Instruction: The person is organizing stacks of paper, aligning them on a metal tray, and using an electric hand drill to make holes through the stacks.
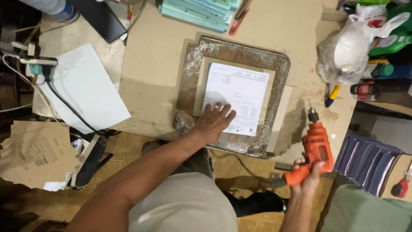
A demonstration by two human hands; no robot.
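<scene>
Left hand point(213, 121) lies flat, fingers spread, on the printed sheet point(236, 102) atop the rusty metal tray point(274, 64), apparently pinning the stack still. Right hand point(307, 176), at 4 o'clock from the tray, grips the orange drill point(314, 150) by its handle, bit up and off the work.

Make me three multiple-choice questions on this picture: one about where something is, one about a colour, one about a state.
1. Where does the left hand rest?
A. on the printed sheet
B. on the plastic bag
C. on the floor

2. What colour is the drill?
A. blue
B. orange
C. green

3. How is the drill held?
A. lying on the table
B. in the right hand, bit pointing away
C. hanging by its cord

Answers: 1 A, fingers press the sheet on the rusty tray; 2 B, orange body; 3 B, hand grips the handle.
</scene>
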